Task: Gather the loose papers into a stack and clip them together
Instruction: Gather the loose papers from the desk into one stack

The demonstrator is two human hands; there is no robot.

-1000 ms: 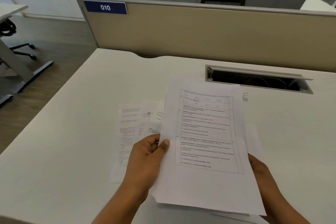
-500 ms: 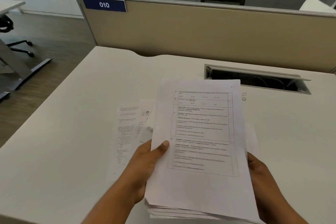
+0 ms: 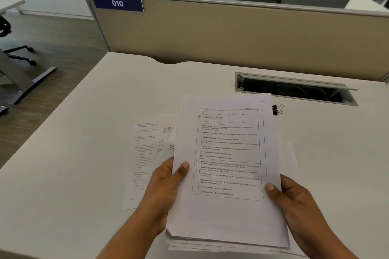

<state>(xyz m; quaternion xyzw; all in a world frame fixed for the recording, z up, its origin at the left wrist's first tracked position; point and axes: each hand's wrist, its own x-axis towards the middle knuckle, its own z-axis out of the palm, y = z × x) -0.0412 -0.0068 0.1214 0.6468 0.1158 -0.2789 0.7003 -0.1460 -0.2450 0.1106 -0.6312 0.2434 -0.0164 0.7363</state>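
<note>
Both hands now grip the paper stack (image 3: 227, 174) above the desk (image 3: 84, 153), left hand (image 3: 166, 191) as before, right hand (image 3: 294, 202) newly thumbing its edge, binder clip (image 3: 277, 109) uncovered beside it.

The stack of sheets (image 3: 229, 174) at the lower centre is thin white matt paper with black print. The desk (image 3: 84, 153) under it has a smooth, matt off-white top. The binder clip (image 3: 277, 109) right of centre looks like black body with shiny wire handles. The divider (image 3: 231, 33) across the upper frame looks like beige cloth under a grey metal rail. The floor (image 3: 52, 48) at left shows wood grain.
</note>
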